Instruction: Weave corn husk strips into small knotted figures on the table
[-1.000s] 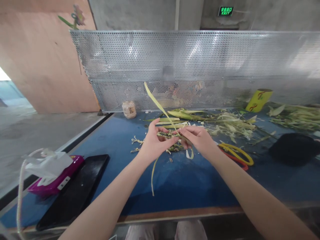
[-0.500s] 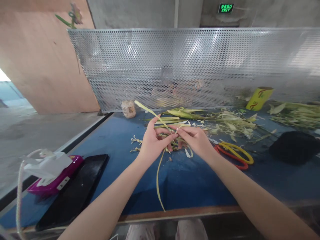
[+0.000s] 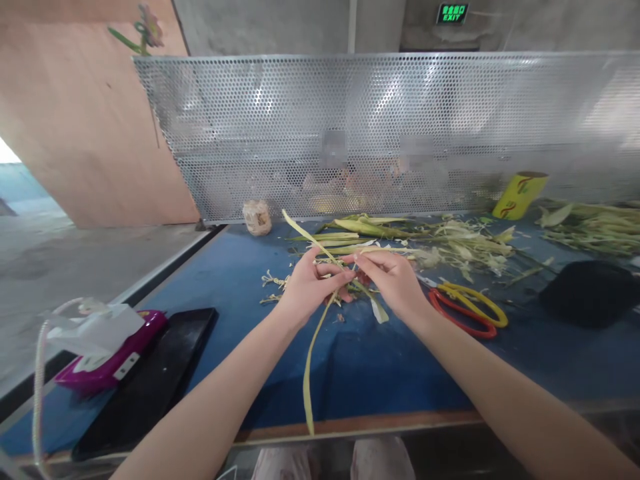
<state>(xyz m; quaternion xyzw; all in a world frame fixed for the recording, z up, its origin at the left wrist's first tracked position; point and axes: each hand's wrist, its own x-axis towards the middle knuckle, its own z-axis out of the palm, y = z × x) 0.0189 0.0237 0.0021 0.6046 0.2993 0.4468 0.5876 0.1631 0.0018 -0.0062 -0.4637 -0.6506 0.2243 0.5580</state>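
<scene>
Pale green plant strips, like dried leaf or husk, cross between my two hands over the blue table. My left hand (image 3: 311,283) is closed, pinching a long strip (image 3: 309,377) with thumb and fingers; one end points up and away, another hangs to the table's front edge. Fingertips of my right hand (image 3: 393,277) pinch the strips at the same crossing, touching my left fingertips. A short broad end (image 3: 379,311) droops below my right hand. Behind my left hand lie small knotted strip pieces (image 3: 273,281), partly hidden by the hands.
Scissors (image 3: 473,310) with red and yellow handles lie right of my right hand. Loose leaves (image 3: 375,228) spread behind, near a yellow roll (image 3: 520,195) and a wrapped lump (image 3: 257,218). A black tablet (image 3: 150,380) and a purple box (image 3: 113,360) sit left. A perforated metal screen (image 3: 300,120) closes the back.
The strip's upper end has dropped slightly and moved right, and its hanging end has swung left. The loop under my right hand has opened into a drooping end. Both hands keep their pinch.
</scene>
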